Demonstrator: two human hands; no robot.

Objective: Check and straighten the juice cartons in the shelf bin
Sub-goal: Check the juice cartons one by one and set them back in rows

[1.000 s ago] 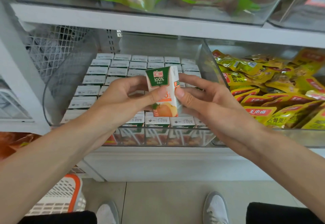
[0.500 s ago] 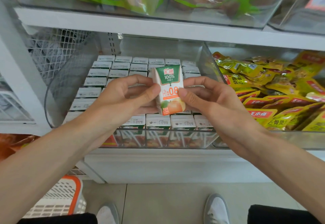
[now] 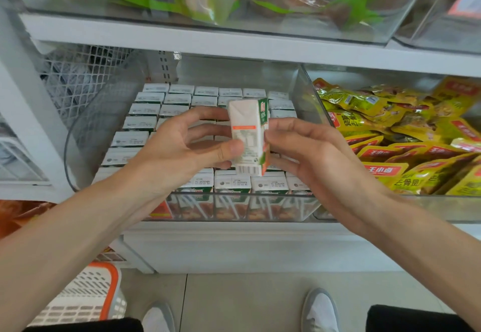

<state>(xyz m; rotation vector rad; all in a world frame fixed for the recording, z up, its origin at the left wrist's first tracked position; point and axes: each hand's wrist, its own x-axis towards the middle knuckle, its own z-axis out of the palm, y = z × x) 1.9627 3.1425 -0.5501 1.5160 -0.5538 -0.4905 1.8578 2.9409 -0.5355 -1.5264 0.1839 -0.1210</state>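
A small juice carton [image 3: 248, 136] is held upright above the clear shelf bin [image 3: 234, 208]. Its white side panel with print and a barcode faces me, the green front turned to the right. My left hand [image 3: 182, 154] grips it from the left with thumb and fingers. My right hand [image 3: 307, 154] holds its right edge. Several rows of juice cartons [image 3: 161, 109] stand upright in the bin, white tops showing. The cartons under my hands are hidden.
A second clear bin [image 3: 390, 217] to the right holds yellow snack packets [image 3: 406, 149]. A shelf board [image 3: 234, 42] runs close above, with clear bins of bagged goods on it. A white and orange basket [image 3: 86, 297] stands on the floor at lower left.
The carton has been turned about its upright axis: its green and orange front faced me before, and now the white barcode side does. Both hands stayed on it.
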